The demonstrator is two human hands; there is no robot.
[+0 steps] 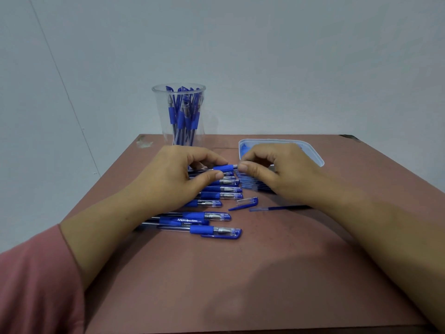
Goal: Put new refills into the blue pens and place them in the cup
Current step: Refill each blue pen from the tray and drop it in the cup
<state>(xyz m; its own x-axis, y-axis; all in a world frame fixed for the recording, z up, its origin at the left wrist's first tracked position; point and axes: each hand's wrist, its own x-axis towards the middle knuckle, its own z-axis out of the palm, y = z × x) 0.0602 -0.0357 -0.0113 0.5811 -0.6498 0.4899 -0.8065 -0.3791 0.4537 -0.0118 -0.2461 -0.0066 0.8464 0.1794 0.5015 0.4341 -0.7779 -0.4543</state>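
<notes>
Both hands (178,172) (272,169) on one blue pen (222,168)

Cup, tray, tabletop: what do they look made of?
Cup: clear glossy plastic, likely; the pens show through its wall. Tray: thin translucent bluish plastic, by its rim. Table: matte reddish-brown board, perhaps laminate or painted wood; far corners look chipped.

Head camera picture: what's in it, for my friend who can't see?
Two hands work on one blue pen over a reddish table: the left hand grips its barrel, the right hand pinches its tip end. More capped pens lie beneath, a clear cup of pens stands behind, and a loose cap and refill lie nearby.
</notes>
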